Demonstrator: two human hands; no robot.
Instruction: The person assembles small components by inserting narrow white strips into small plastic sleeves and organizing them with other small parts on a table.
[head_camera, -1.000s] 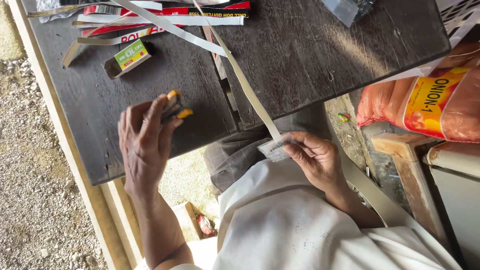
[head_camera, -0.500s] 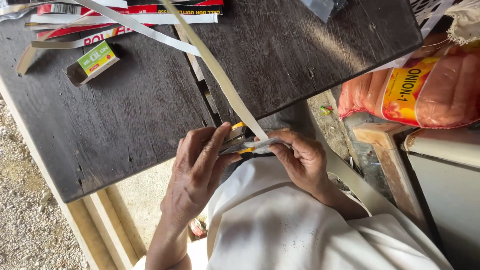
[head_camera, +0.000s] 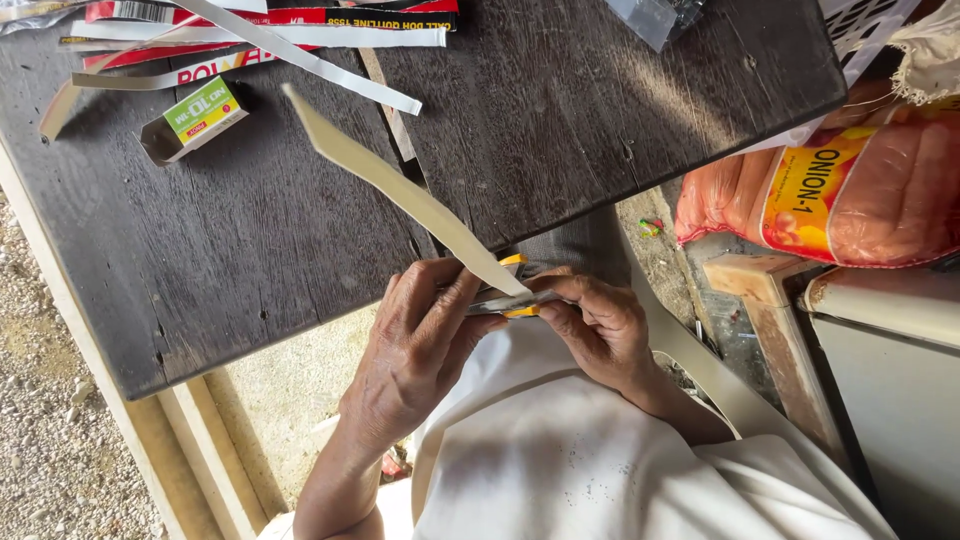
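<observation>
The left hand (head_camera: 420, 345), which a moment ago lay on the dark wooden counter (head_camera: 250, 250) gripping a yellow-handled tool (head_camera: 512, 300), has come to the lap and, with the right hand (head_camera: 600, 325), now pinches a long pale strip (head_camera: 400, 190), flat and stiff, slanting up over the counter's edge.

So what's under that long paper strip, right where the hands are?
Under the strip, the left hand and right hand pinch a small yellow and metal tool. Fingers and the strip cover most of it, so its kind is unclear. Further up lies the dark wooden table.
</observation>
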